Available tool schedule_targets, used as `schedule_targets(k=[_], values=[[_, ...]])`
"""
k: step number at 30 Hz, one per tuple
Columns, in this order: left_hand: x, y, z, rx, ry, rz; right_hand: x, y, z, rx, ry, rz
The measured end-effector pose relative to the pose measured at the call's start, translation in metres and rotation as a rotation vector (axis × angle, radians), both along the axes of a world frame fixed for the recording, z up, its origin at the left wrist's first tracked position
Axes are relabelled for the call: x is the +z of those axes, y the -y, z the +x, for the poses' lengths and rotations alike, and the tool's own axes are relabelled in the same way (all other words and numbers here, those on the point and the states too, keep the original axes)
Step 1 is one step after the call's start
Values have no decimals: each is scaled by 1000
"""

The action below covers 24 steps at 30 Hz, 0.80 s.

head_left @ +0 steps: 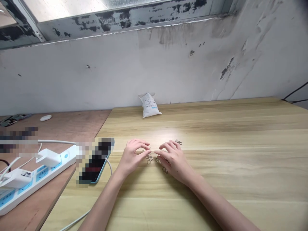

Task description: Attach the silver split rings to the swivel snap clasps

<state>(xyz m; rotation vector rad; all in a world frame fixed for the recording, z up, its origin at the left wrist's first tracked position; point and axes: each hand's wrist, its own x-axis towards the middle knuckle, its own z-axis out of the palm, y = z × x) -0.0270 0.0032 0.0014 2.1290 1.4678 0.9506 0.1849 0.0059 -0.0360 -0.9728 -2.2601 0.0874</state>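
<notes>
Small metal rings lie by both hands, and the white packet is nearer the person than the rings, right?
Not quite: the head view shows the white packet farther away than the metal rings, near the wall. Rings do lie by the left hand and right hand.

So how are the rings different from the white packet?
The rings are small and metallic; the packet is bigger and white. The rings have holes; the packet shows printing. The rings lie near the left hand and right hand; the packet sits near the wall. Both rest on the table.
</notes>
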Motion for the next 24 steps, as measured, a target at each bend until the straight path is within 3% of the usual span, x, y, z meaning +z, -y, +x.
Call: schedule_targets(k=[6, 17, 24], values=[[-6, 0, 0, -15, -77, 19, 3, 1, 4, 3, 137, -49], [-9, -1, 3, -47, -106, 27, 4, 5, -6, -71, 395, 199], [-8, 2, 9, -59, -65, -11, 1, 3, -9, -173, 342, 165]])
